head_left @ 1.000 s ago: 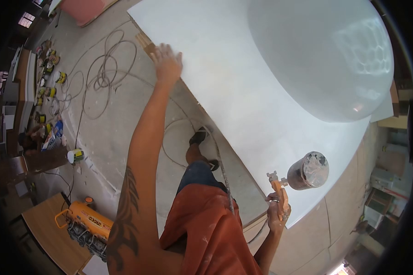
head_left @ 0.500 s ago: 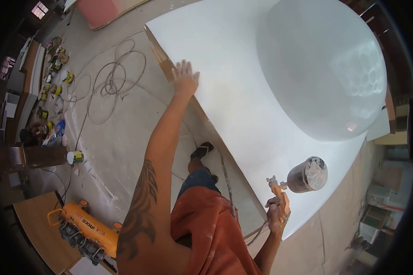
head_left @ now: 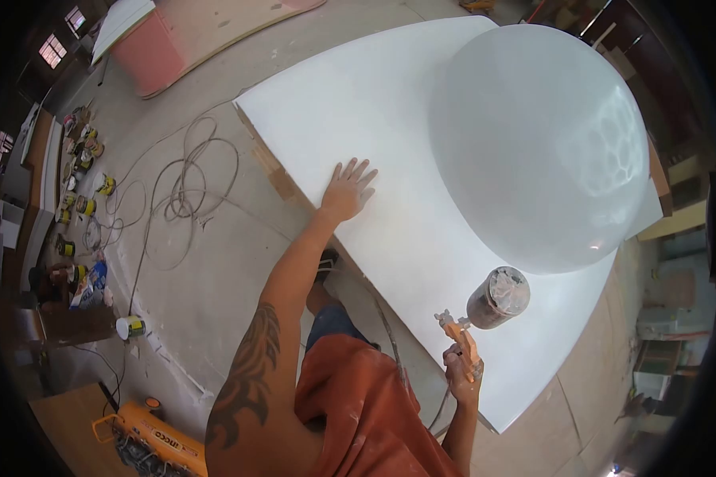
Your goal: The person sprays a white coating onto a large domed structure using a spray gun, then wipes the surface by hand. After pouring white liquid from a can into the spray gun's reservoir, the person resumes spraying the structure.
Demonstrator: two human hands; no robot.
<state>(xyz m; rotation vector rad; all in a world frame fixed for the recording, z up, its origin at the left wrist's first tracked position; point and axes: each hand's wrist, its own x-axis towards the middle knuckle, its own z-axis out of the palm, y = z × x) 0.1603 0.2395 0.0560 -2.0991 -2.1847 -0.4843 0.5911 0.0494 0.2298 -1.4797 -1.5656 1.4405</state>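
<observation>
My left hand [head_left: 348,191] lies with fingers spread on a white panel [head_left: 406,230], near its left edge. My right hand [head_left: 462,370] grips the orange handle of a spray gun [head_left: 459,334] over the lower part of the panel. A paint-smeared cup [head_left: 498,298] is attached to the gun. From below the gun a thin hose runs down past my wrist. A large glossy white dome [head_left: 541,147] rises from the panel's far right side, apart from both hands.
Loops of hose [head_left: 187,187] lie on the floor at left. Several paint cans stand along the left, one white can [head_left: 130,327] nearer me. An orange air compressor [head_left: 155,441] sits at lower left. Behind is a pink and wooden piece [head_left: 147,52].
My left hand has moved from the panel's edge inward onto its surface. My right hand still holds the spray gun. The view has tilted up, showing more of the dome.
</observation>
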